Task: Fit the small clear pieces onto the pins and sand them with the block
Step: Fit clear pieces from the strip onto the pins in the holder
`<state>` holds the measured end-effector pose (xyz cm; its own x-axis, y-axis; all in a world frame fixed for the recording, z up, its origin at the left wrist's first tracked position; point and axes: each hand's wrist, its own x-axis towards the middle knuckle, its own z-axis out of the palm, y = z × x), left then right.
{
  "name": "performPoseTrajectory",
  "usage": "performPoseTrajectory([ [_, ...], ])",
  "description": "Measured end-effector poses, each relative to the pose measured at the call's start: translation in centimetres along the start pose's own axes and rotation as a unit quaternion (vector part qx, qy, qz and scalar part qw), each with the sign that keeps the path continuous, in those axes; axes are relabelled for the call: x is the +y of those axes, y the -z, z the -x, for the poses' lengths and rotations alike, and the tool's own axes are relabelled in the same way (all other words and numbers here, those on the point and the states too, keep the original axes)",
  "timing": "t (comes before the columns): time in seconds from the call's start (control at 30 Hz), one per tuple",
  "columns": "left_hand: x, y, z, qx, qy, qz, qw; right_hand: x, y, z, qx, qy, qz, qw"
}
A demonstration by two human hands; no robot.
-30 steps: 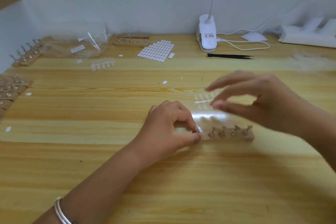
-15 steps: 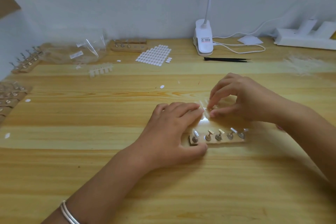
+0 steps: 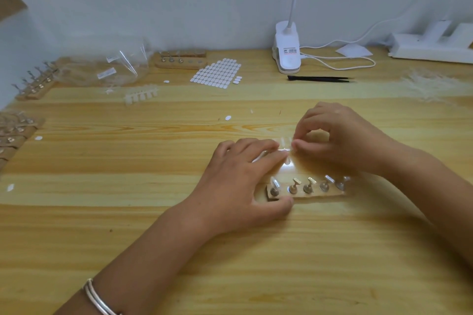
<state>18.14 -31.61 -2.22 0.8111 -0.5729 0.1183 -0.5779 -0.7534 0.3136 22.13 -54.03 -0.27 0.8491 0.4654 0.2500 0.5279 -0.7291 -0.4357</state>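
At centre right of the frame, the right hand (image 3: 340, 138) pinches a strip of small clear pieces (image 3: 286, 150) between thumb and curled fingers, just above a wooden block (image 3: 320, 194) carrying five metal pins (image 3: 308, 185) on the table (image 3: 153, 238). The left hand (image 3: 240, 181) lies with fingers nearly straight, fingertips touching the strip's left end, thumb against the block's near left corner. A white clip lamp (image 3: 288, 51) and black tweezers (image 3: 320, 79) sit at upper right

Seeing a streaky honey-yellow table (image 3: 128, 212), white clip lamp (image 3: 287, 51), black tweezers (image 3: 320, 78), silvery pins (image 3: 294, 185), silver bangle (image 3: 98, 299), gridded white stickers (image 3: 216, 73).
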Motion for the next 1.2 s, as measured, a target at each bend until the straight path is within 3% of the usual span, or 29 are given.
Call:
performPoseTrajectory([
  [0.23,0.0,0.0,0.0,-0.001,0.002,0.003,1.0,-0.3,0.2,0.1,-0.011,-0.014,-0.019,1.0],
  [0.43,-0.3,0.0,0.0,-0.008,-0.001,0.02,1.0,-0.1,0.8,0.2,-0.016,-0.082,-0.077,0.993],
  [0.6,-0.1,-0.2,0.1,0.006,-0.002,0.05,0.999,-1.7,2.3,1.2,0.0,-0.036,-0.181,0.983],
  [0.87,1.3,-0.5,-0.4,0.089,0.025,0.212,0.973,-3.1,2.1,3.6,-0.058,0.022,-0.171,0.983],
  [1.2,2.0,-0.9,-0.5,0.116,0.056,0.244,0.961,-3.8,1.9,3.5,-0.052,0.076,-0.073,0.993],
])
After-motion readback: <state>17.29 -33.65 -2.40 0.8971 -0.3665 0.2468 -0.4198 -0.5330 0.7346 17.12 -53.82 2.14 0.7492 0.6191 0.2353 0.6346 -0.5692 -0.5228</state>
